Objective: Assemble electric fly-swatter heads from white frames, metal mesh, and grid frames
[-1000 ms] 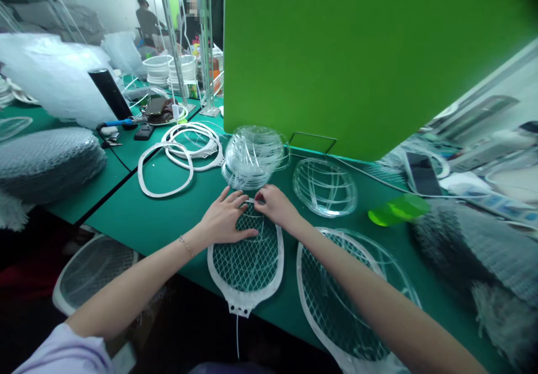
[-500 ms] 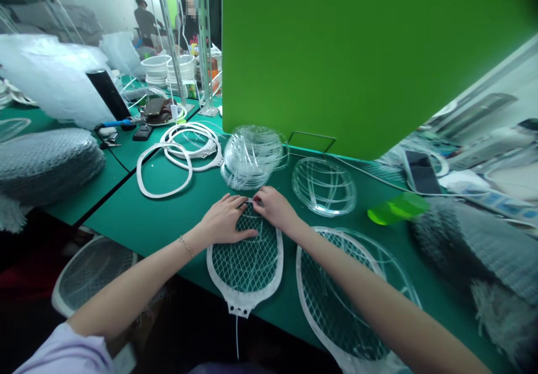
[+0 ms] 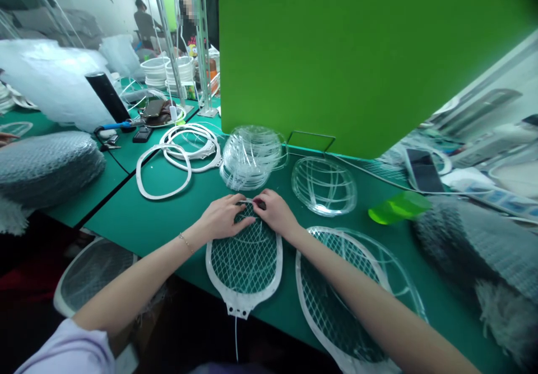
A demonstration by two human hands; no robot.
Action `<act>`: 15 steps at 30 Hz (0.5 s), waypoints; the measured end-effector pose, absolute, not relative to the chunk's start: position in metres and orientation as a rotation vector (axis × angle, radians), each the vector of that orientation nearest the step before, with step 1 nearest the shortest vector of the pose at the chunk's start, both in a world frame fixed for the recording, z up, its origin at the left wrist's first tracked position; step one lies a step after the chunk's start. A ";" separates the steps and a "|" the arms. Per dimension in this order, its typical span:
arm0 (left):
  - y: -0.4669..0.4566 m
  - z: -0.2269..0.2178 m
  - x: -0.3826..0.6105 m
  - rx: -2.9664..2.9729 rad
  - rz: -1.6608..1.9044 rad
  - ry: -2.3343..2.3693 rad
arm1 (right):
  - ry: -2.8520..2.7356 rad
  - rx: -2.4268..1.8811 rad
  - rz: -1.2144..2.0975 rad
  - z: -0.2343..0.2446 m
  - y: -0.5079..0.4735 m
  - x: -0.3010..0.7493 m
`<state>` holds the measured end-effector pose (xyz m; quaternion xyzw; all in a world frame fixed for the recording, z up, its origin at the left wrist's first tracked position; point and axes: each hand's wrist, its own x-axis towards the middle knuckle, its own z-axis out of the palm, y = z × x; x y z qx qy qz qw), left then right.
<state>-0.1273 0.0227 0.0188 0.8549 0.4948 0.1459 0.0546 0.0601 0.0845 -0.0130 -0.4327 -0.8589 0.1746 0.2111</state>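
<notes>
A white oval racket frame [image 3: 214,284] with a diamond-mesh net [image 3: 247,262] lies at the front edge of the green table, its holed neck toward me. At its far end, my left hand [image 3: 221,217] grips the upper left rim, fingers curved over it and thumb reaching above the net. Just beside it, my right hand [image 3: 275,211] pinches the same rim between thumb and bent fingers. The fingertips of both hands nearly meet; whatever small part lies under them is hidden. A thin white strand hangs from the neck over the table edge.
Behind my hands stands a stack of clear plastic rings [image 3: 252,158], with more clear rings [image 3: 323,186] to its right. White frames [image 3: 163,194] lie at left. Another netted frame [image 3: 300,295] sits under my right forearm. Mesh rolls [image 3: 46,161] flank both sides; a green panel [image 3: 319,54] rises behind.
My left thumb has drawn in closer to its fingers, and both hands have shifted slightly at the top rim. A person's fingers now show at the far left edge.
</notes>
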 end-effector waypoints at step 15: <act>0.044 0.012 -0.131 2.672 0.237 1.595 | -2.293 -1.098 0.462 -0.029 0.077 0.058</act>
